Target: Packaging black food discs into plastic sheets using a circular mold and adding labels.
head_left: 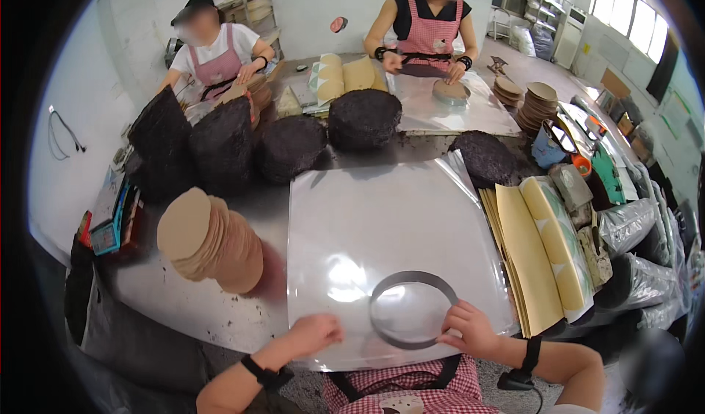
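My right hand (468, 326) pinches the right edge of a round metal ring (413, 275), which lies on a clear plastic sheet (385, 210) over the metal table. Left of the ring, my left hand (319, 331) is near the sheet's front edge with its fingers curled; whether anything is between them cannot be told. A tall, leaning stack of round tan paper-like discs (212, 243) stands left of the sheet. Behind the sheet are several dark, rough stacks of round sheets, such as one (364, 119) at the middle. Yellow paper sheets (529, 248) lie to the right.
Across the table one person (429, 34) holds a dark sheet and touches a disc in a ring; another (220, 56) handles tan discs. A blue scale-like device (107, 237) is at the left. Grey blocks (570, 185) and plastic-wrapped bundles (628, 224) line the right side.
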Available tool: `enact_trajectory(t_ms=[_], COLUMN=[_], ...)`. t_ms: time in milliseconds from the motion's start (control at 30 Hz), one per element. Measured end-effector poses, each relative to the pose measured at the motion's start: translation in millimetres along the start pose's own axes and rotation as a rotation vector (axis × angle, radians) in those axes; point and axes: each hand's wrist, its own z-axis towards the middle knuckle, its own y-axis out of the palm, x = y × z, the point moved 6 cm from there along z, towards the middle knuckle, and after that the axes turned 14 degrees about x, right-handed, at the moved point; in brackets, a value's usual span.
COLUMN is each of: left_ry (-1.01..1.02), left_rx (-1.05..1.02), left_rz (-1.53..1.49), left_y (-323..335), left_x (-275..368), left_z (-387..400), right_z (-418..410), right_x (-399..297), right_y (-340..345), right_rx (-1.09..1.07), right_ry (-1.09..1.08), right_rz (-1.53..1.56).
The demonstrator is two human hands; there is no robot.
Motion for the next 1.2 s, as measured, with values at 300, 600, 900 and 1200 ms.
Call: enact_trajectory(t_ms=[300, 600, 900, 1200], left_ry=[0.145, 0.172, -0.092, -0.381], left_rx=[0.442, 0.134, 1.178, 1.050], left_rz=[-0.155, -0.104, 0.655, 0.499], left_y=[-135.1, -2.6, -182.6, -241.3], left_x=[110.8, 41.7, 38.4, -16.8], left_z=[46.6, -12.1, -22.5, -53.6], right_z=[11.9, -44.9, 37.5, 186.8], right_x=[-6.9, -39.8, 69.6, 269.2], right_y=[60.0, 41.9, -8.1, -113.0], right_rx=[0.051, -0.152, 0.013, 0.630], right_ry=[-0.295, -0.555, -0.280, 0.324], right_rz=[-0.256, 0.152, -0.558, -0.609])
